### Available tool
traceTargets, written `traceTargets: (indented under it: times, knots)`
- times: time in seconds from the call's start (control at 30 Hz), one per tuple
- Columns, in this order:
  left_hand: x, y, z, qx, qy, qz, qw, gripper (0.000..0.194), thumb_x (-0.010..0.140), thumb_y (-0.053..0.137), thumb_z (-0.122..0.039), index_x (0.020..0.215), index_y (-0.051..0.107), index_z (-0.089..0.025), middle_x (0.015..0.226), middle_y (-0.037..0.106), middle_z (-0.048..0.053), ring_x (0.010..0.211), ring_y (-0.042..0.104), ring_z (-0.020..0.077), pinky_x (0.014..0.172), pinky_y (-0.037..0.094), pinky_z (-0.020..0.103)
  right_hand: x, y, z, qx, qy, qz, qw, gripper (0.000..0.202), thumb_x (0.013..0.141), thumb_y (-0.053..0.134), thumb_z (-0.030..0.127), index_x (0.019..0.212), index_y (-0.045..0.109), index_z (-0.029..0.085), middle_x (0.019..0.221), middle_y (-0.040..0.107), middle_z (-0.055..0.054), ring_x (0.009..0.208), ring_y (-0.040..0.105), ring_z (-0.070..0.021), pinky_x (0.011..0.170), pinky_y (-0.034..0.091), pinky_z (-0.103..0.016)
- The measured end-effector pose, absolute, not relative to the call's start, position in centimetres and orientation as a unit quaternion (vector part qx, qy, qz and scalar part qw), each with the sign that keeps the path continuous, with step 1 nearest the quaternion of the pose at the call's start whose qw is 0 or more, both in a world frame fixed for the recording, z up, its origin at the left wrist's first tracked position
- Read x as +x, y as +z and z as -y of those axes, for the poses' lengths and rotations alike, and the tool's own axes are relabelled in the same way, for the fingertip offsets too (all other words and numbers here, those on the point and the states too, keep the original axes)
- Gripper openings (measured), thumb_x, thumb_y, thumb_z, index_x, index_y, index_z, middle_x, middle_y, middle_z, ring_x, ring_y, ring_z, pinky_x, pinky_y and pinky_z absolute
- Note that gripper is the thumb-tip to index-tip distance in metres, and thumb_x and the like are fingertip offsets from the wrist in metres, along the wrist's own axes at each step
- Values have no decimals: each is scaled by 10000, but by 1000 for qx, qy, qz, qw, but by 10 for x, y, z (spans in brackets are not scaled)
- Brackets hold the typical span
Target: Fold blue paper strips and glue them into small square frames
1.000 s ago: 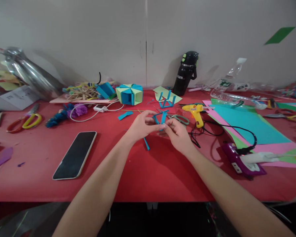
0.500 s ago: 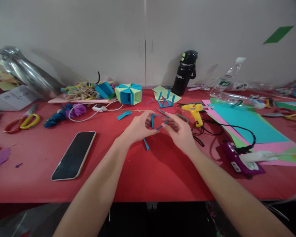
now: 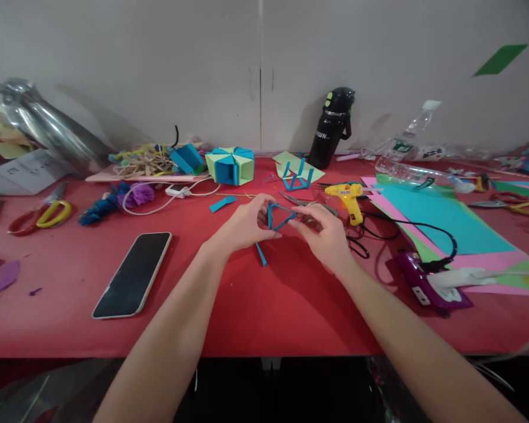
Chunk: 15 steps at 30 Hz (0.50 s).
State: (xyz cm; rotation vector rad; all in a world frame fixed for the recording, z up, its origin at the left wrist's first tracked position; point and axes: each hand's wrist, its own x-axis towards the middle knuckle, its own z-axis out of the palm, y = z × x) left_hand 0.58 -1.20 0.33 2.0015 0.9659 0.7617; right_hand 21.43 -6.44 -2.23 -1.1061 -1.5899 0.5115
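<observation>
Over the red table, my left hand (image 3: 245, 226) curls its thumb and fingers around the left side of a blue folded paper strip frame (image 3: 284, 222). The frame has a triangle-like outline. My right hand (image 3: 321, 234) pinches its right corner between thumb and fingers. A loose blue paper strip (image 3: 261, 254) lies on the table just below my left hand. Farther back stands another blue strip frame (image 3: 297, 179) with upright legs, and left of my hand rests a flat blue paper piece (image 3: 223, 204).
A yellow glue gun (image 3: 349, 200) and its black cord lie right of my hands, near a purple power socket (image 3: 432, 282) and coloured paper sheets (image 3: 449, 220). A phone (image 3: 134, 275) and scissors (image 3: 42, 216) are on the left. Behind stand a black bottle (image 3: 330, 129) and a paper model (image 3: 230, 166).
The strip ends at the right have come together, so the blue frame now looks closed at my right fingertips. My right hand has shifted slightly; the camera view moved a little.
</observation>
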Motion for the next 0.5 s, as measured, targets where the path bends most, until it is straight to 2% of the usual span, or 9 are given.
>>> traceTargets:
  times: [0.13, 0.27, 0.5]
  knots:
    - [3, 4, 11, 796, 291, -380, 370, 706, 656, 886, -359, 1255, 526, -263, 886, 651, 1, 748, 650, 182, 649, 496, 297, 216, -22, 64, -466, 199, 675, 536, 164, 903, 712, 336, 1040, 747, 253, 985, 654, -52, 849, 639, -191, 749, 545, -349]
    - [1, 4, 10, 795, 276, -372, 392, 756, 636, 906, -352, 1272, 507, -260, 898, 635, -1, 766, 652, 187, 664, 504, 303, 218, -23, 62, -464, 188, 688, 525, 211, 882, 742, 366, 1056, 749, 246, 974, 639, -41, 780, 626, -165, 684, 534, -323]
    - [1, 3, 9, 789, 258, -376, 411, 776, 622, 918, -336, 1261, 483, -264, 913, 643, 0, 784, 654, 190, 676, 514, 308, 222, -24, 60, -454, 186, 705, 513, 244, 856, 777, 353, 1074, 753, 247, 991, 635, -37, 784, 629, -158, 675, 537, -317]
